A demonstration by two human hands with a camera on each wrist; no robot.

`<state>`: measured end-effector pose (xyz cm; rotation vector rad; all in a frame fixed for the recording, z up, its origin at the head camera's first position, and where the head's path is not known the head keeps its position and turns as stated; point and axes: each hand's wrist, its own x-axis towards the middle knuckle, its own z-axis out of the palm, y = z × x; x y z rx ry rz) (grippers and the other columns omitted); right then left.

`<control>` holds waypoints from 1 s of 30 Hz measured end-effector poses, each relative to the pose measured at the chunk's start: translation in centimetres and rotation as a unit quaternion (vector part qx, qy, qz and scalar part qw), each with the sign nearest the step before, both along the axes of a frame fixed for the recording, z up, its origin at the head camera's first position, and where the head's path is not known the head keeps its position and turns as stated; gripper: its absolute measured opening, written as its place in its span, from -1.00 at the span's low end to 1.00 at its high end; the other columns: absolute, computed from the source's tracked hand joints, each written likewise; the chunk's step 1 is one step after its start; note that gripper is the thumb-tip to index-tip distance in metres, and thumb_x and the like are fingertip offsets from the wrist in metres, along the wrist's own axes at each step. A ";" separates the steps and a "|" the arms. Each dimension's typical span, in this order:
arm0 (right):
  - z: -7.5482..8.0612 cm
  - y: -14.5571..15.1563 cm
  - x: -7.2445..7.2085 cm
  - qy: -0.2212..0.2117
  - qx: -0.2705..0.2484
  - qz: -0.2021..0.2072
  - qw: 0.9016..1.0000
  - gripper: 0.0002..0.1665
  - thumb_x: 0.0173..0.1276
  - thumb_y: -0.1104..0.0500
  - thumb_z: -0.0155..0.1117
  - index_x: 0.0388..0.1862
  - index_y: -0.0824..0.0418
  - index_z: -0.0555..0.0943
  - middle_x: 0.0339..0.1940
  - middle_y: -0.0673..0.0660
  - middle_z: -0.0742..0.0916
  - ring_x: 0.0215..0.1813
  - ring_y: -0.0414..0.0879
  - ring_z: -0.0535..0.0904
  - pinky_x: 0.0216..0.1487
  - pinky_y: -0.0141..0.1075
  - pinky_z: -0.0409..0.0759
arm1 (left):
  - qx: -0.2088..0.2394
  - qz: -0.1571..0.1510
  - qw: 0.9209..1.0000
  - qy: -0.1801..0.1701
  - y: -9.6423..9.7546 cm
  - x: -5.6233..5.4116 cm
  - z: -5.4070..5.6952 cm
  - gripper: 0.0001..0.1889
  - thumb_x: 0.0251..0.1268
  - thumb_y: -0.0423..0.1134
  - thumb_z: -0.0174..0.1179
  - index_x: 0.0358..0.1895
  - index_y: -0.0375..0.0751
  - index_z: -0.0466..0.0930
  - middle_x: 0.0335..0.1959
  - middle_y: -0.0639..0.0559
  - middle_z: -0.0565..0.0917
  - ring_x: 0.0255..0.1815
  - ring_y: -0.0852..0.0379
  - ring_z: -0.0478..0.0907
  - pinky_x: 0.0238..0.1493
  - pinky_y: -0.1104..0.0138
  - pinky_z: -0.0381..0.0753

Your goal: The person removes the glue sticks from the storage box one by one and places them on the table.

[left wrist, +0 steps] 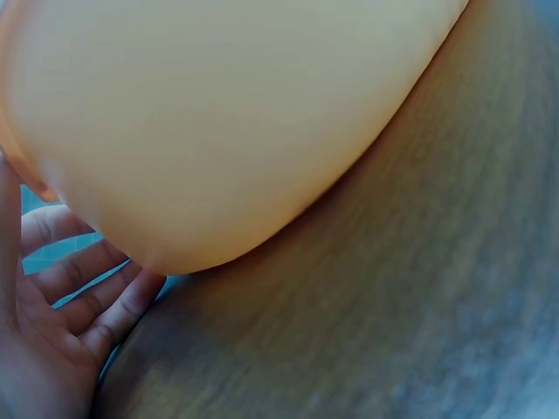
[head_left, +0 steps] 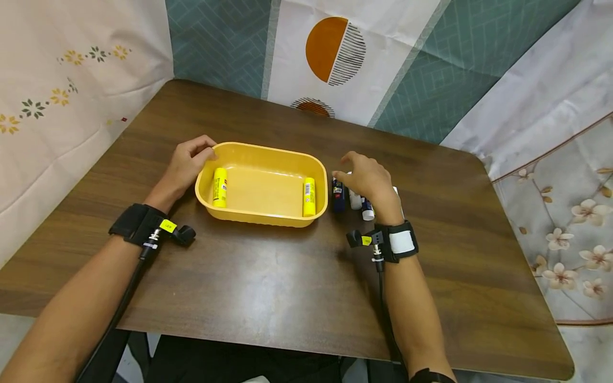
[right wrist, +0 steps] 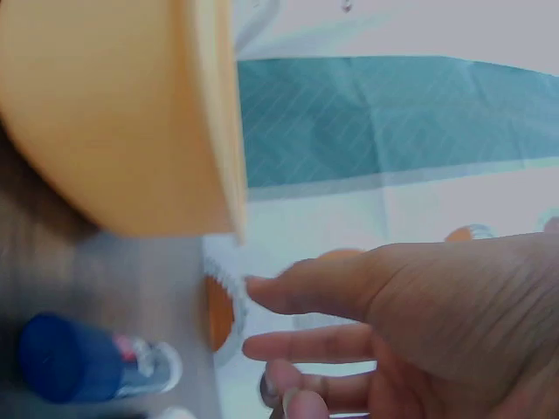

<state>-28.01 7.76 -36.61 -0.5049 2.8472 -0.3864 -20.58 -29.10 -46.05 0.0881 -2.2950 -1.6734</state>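
A yellow plastic basin (head_left: pixel 263 221) stands on the table, with one yellow glue stick (head_left: pixel 220 187) at its left end and another yellow glue stick (head_left: pixel 308 197) at its right. My left hand (head_left: pixel 189 162) holds the basin's left end, thumb at the rim and fingers against the outer wall, as the left wrist view shows. My right hand (head_left: pixel 366 175) hovers right of the basin with thumb and fingers apart. Beneath it are a dark blue tube (head_left: pixel 338 196), a white tube (head_left: pixel 355 200) and a white-capped blue tube (head_left: pixel 367 209), partly hidden by the hand.
Brown wooden table (head_left: pixel 230 276) extends around the basin on all sides. A patterned cloth (head_left: pixel 220 48) hangs along the back edge. Floral cloths hang at both sides. Each wrist wears a camera strap with a black cable running back.
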 end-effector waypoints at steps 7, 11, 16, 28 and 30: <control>0.6 -2.2 1.5 0.031 -0.093 0.045 0.994 -0.64 0.50 -0.06 0.23 0.05 0.17 0.62 -0.14 0.15 0.75 -0.22 0.03 0.64 -0.18 -0.12 0.62 | -0.001 0.006 1.000 0.001 -0.2 0.3 -0.1 -0.75 0.39 -0.30 0.03 -0.08 -0.40 0.62 -0.34 0.04 0.55 -0.27 0.05 0.45 -0.30 0.46 0.47; 0.4 -3.7 2.2 0.033 -0.108 0.073 0.991 -0.65 0.49 -0.03 0.25 0.03 0.19 0.64 -0.21 0.15 0.71 -0.28 0.02 0.58 -0.27 -0.21 0.58 | -0.003 0.003 1.000 0.003 -0.2 0.3 0.0 -0.75 0.40 -0.29 0.03 -0.08 -0.38 0.62 -0.31 0.03 0.55 -0.25 0.05 0.45 -0.27 0.46 0.47; 0.1 -4.6 3.0 0.037 -0.089 0.074 0.993 -0.58 0.47 -0.07 0.27 0.09 0.20 0.64 -0.23 0.14 0.69 -0.28 0.01 0.56 -0.29 -0.24 0.56 | 0.010 -0.003 1.000 0.007 0.0 0.1 0.1 -0.76 0.39 -0.32 0.04 -0.08 -0.40 0.62 -0.31 0.05 0.57 -0.25 0.06 0.46 -0.26 0.47 0.48; -1.5 -6.5 4.3 0.084 0.088 0.039 0.992 -0.35 0.42 -0.30 0.20 0.26 0.11 0.58 -0.32 0.11 0.69 -0.27 0.07 0.55 -0.18 -0.09 0.47 | -0.002 -0.003 1.000 0.001 0.0 -0.2 -0.1 -0.76 0.40 -0.31 0.04 -0.07 -0.39 0.63 -0.27 0.02 0.56 -0.21 0.02 0.45 -0.23 0.45 0.47; -1.8 -7.1 4.6 0.094 0.116 0.040 0.988 -0.33 0.40 -0.32 0.21 0.23 0.12 0.58 -0.32 0.11 0.68 -0.26 0.09 0.55 -0.12 -0.06 0.46 | -0.002 -0.003 1.000 0.000 -0.1 -0.1 -0.1 -0.76 0.39 -0.31 0.04 -0.07 -0.39 0.63 -0.27 0.03 0.56 -0.21 0.03 0.45 -0.23 0.45 0.47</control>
